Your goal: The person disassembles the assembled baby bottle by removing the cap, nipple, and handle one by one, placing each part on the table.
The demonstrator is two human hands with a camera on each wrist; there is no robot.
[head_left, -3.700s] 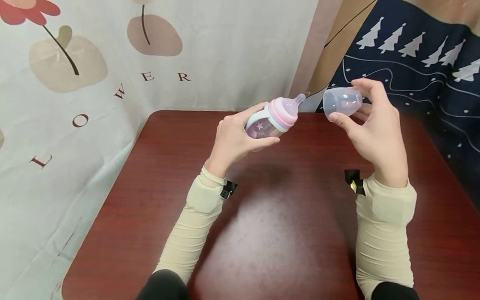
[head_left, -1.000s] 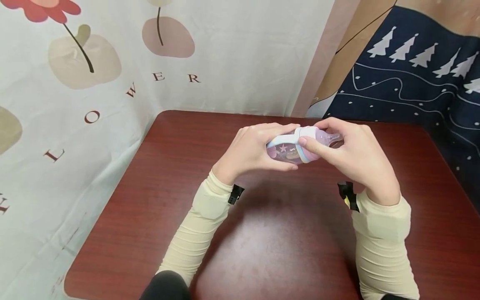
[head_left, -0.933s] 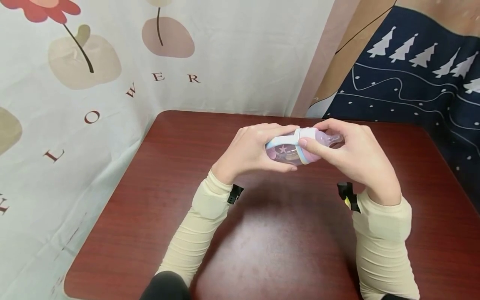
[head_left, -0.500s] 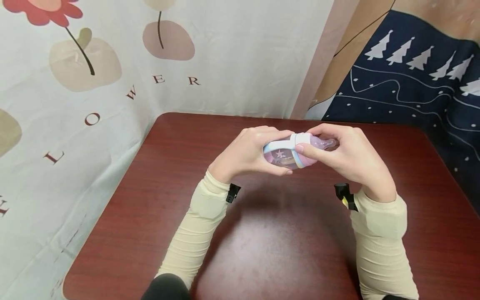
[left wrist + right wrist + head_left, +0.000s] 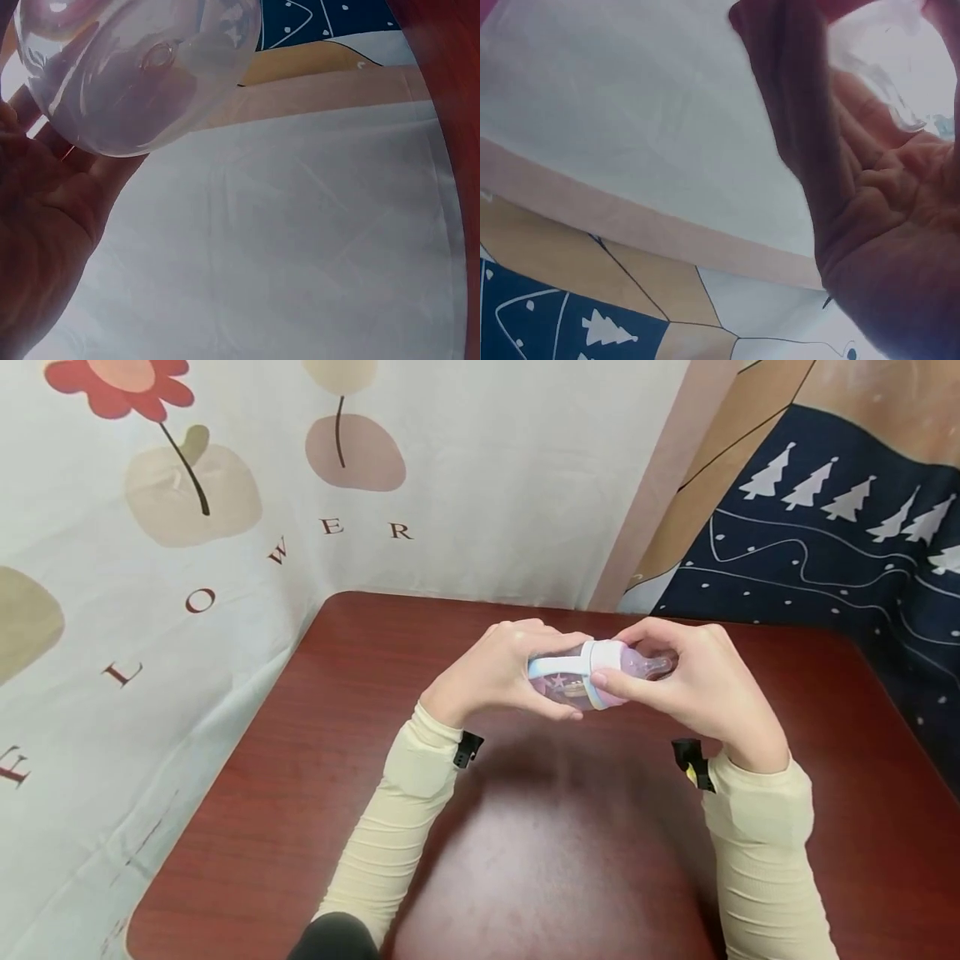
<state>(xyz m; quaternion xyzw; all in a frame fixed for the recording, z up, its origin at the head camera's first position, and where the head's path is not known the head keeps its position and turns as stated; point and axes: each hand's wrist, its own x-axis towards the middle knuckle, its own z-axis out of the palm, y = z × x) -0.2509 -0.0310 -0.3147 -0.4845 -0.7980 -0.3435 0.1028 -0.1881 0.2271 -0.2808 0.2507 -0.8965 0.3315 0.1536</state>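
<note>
In the head view, a baby bottle (image 5: 562,685) is held almost level above the table, its teat (image 5: 657,667) pointing right. It has a clear body with a pink star, a pale handle (image 5: 557,667) and a white and pink collar (image 5: 606,660). My left hand (image 5: 498,672) grips the body from the left. My right hand (image 5: 701,681) grips the collar with thumb and fingers, the teat lying towards its palm. The left wrist view shows the rounded bottle base (image 5: 142,82) close up; in the right wrist view, the teat tip (image 5: 900,105) hangs near the palm.
The brown table (image 5: 525,877) lies below both hands. A white curtain (image 5: 487,552) with flower prints and letters hangs behind it. Dark blue cloth (image 5: 795,543) with white trees hangs at the back right. Each wrist carries a small black camera (image 5: 468,749).
Earlier my right hand held a clear cap apart from the bottle; now it grips the collar and no cap is in sight. The bottle has tipped closer to level. Over the last second little moved.
</note>
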